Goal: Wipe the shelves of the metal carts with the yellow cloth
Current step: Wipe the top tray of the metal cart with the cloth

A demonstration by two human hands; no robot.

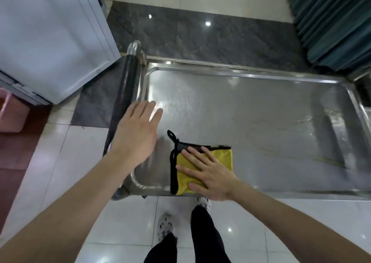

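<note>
- Presses the right hand [208, 174] flat on the yellow cloth [223, 158], palm down, fingers straight and spread. Nothing gripped or pinched.
- Finds the cloth folded and black-edged, directly under that palm, on the top shelf [261, 118] of the metal cart [220, 66]. Near rim of the shelf just below the wrist.
- Notes a black loop [173, 140] at the cloth's corner, just past the right fingertips, on the side toward the left hand [136, 134].
- Holds the left hand open, palm down, fingers straight and close together, over the shelf's end, apart from the right hand and the cloth. Cannot tell whether it touches the metal; slightly blurred.
- Puts the black handle [124, 102] of the cart just beside the left hand's outer edge, partly hidden beneath it.
- Sees bare, shiny steel stretching away to the right of the right hand.
- Places a white cabinet [50, 41] well beyond and to the left of the left hand, with a pink item [10, 114] further left at the frame edge.
- Spots a teal curtain [331, 21] far beyond the right hand, to its right.
- Shows patterned shoes [166, 226] on a pale tiled floor [80, 182] below both forearms.
</note>
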